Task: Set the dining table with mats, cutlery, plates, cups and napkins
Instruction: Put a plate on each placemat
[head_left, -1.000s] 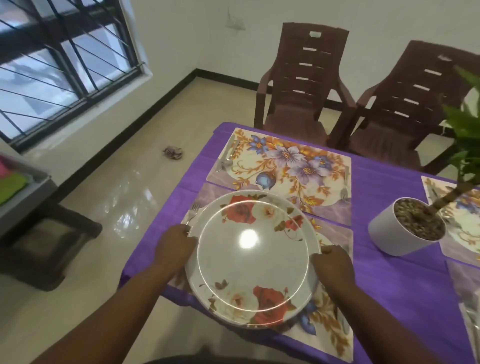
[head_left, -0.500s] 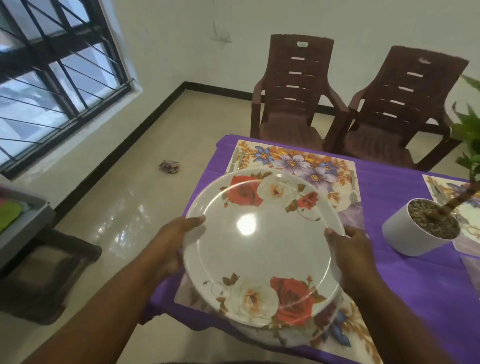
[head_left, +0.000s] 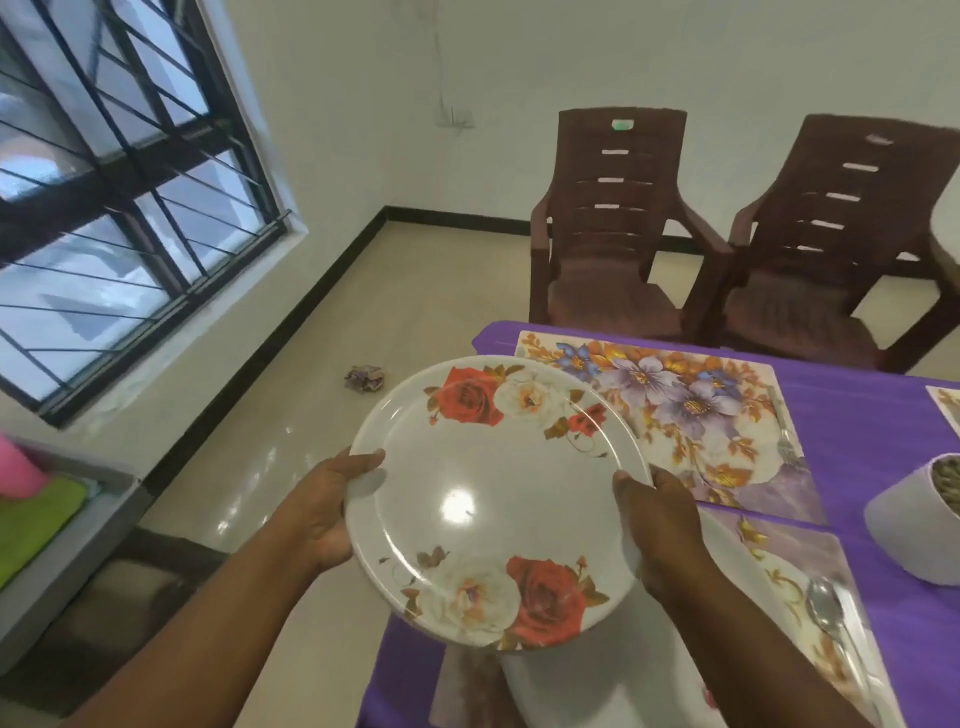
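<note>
Since the earlier frame, the round white plate with red and cream roses (head_left: 496, 506) had been lifted higher and leftward, off the stack, and was held in the air over the counter's near corner. The left hand (head_left: 324, 512) gripped its left rim, thumb on top; the right hand (head_left: 657, 525) clasped the right rim. Below it, another white plate (head_left: 597, 675) lay on the near floral mat (head_left: 779, 561), with a steel spoon (head_left: 828, 613) beside it. The far floral mat with purple flowers (head_left: 670, 415) held no plate. On the purple-clothed counter (head_left: 872, 441), at the right edge, a white round pot (head_left: 914, 525) held pebbly filling.
</note>
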